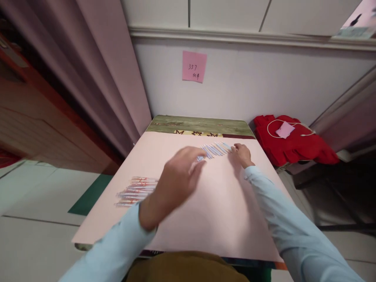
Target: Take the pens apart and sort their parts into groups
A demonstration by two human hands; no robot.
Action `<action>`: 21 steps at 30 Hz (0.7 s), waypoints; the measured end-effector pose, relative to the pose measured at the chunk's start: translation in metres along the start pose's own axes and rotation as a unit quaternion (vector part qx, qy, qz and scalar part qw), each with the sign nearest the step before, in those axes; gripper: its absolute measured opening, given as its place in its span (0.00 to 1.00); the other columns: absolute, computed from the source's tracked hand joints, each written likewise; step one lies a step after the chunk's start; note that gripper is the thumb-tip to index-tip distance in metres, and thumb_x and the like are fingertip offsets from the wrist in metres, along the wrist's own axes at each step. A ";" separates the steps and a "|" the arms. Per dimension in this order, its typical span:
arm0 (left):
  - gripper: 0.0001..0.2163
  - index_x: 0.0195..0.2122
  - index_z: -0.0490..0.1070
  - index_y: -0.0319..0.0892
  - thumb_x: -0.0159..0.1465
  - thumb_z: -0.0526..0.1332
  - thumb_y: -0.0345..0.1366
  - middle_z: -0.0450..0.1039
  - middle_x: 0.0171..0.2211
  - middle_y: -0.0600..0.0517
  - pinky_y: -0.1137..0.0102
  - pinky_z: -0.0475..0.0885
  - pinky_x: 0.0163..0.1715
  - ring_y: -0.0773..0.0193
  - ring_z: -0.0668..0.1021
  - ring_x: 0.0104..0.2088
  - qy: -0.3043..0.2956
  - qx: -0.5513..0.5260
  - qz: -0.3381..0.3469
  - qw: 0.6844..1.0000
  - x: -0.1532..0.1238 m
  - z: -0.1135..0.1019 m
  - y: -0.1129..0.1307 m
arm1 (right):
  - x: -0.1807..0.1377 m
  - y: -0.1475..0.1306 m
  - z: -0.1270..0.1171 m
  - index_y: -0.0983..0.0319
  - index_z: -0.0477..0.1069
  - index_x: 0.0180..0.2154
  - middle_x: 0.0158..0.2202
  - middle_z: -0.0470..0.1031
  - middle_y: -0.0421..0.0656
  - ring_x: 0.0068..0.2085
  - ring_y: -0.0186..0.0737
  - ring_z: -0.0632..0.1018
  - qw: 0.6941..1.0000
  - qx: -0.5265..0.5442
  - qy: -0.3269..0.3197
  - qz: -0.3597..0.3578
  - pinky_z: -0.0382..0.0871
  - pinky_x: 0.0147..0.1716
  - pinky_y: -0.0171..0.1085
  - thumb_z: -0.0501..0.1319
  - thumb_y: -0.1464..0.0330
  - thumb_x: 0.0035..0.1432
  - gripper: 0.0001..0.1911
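A slanting row of slim, pen-like blue and white sticks (217,149) lies towards the far side of the pink-covered table (211,219). My left hand (180,176) is raised in front of the row's left end, thumb and fingers curved and apart, with no held thing visible. At the right end, my right hand (243,154) has its bent fingertips beside or touching the last stick; I cannot tell which. Behind my left wrist lies a second group of slim sticks (136,191), whitish with red and blue marks, partly hidden by that hand.
A patterned green cloth (199,124) shows at the table's far edge. Red fabric (296,145) with a white cable and pink paper lies on the right. A pink note (194,66) is on the wall. A curtain (117,58) hangs at the left.
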State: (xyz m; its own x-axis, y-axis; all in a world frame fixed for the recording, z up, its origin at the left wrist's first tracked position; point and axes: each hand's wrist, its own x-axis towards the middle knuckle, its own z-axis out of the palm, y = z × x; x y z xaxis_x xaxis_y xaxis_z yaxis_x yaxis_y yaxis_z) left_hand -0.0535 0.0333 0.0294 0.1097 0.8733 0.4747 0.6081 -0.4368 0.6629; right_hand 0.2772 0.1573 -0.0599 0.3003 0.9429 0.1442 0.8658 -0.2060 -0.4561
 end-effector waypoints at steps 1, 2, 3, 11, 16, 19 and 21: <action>0.10 0.44 0.71 0.44 0.65 0.59 0.40 0.75 0.40 0.47 0.60 0.73 0.47 0.55 0.78 0.43 -0.021 0.043 -0.028 0.998 0.011 0.001 -0.007 | 0.009 -0.001 0.003 0.66 0.73 0.54 0.51 0.74 0.57 0.48 0.48 0.75 1.000 -0.001 -0.003 0.004 0.64 0.47 0.40 0.53 0.61 0.64 0.23; 0.10 0.45 0.71 0.42 0.64 0.59 0.39 0.75 0.41 0.45 0.59 0.73 0.46 0.54 0.78 0.42 -0.044 0.091 -0.070 0.992 0.021 0.004 -0.016 | 0.016 -0.002 0.007 0.66 0.74 0.53 0.51 0.74 0.56 0.49 0.48 0.75 1.000 -0.003 -0.006 0.008 0.64 0.47 0.40 0.53 0.60 0.65 0.23; 0.12 0.45 0.71 0.39 0.63 0.59 0.38 0.75 0.42 0.43 0.58 0.72 0.47 0.52 0.78 0.44 -0.063 0.138 -0.116 0.982 0.030 0.010 -0.028 | 0.021 -0.004 0.011 0.65 0.74 0.53 0.51 0.74 0.56 0.49 0.48 0.75 1.000 -0.005 -0.011 0.011 0.64 0.47 0.40 0.52 0.60 0.65 0.23; 0.32 0.68 0.54 0.44 0.64 0.60 0.46 0.50 0.70 0.39 0.51 0.52 0.65 0.46 0.55 0.69 -0.242 0.207 -0.039 0.947 0.048 0.077 -0.094 | 0.016 -0.024 0.049 0.62 0.72 0.56 0.53 0.71 0.56 0.53 0.54 0.70 1.000 -0.015 -0.004 0.022 0.59 0.52 0.45 0.56 0.53 0.63 0.27; 0.33 0.70 0.50 0.51 0.66 0.56 0.53 0.45 0.72 0.46 0.48 0.47 0.66 0.46 0.50 0.70 -0.311 0.215 0.072 0.923 0.059 0.103 -0.099 | 0.006 -0.036 0.062 0.63 0.72 0.55 0.53 0.69 0.56 0.53 0.57 0.68 0.999 -0.016 0.029 0.032 0.58 0.52 0.48 0.58 0.50 0.62 0.29; 0.32 0.70 0.52 0.52 0.66 0.55 0.54 0.48 0.71 0.46 0.48 0.49 0.65 0.47 0.53 0.69 -0.317 0.233 0.118 0.912 0.064 0.111 -0.104 | 0.001 -0.043 0.067 0.62 0.72 0.54 0.52 0.69 0.55 0.53 0.56 0.68 0.999 -0.011 0.038 0.028 0.58 0.51 0.48 0.58 0.51 0.62 0.27; 0.30 0.69 0.54 0.53 0.67 0.55 0.52 0.50 0.71 0.47 0.49 0.51 0.65 0.47 0.55 0.69 -0.310 0.244 0.137 0.909 0.064 0.113 -0.108 | -0.002 -0.047 0.070 0.62 0.72 0.54 0.52 0.68 0.54 0.53 0.56 0.67 0.999 -0.012 0.045 0.022 0.58 0.50 0.48 0.58 0.51 0.62 0.27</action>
State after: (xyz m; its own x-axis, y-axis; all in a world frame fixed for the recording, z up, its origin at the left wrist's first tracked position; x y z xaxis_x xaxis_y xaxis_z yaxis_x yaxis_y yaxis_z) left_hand -0.0234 0.1609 -0.0771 0.6394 0.7661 0.0655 0.7507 -0.6404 0.1620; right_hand 0.2080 0.1840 -0.1005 0.3725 0.9057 0.2023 0.8596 -0.2546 -0.4429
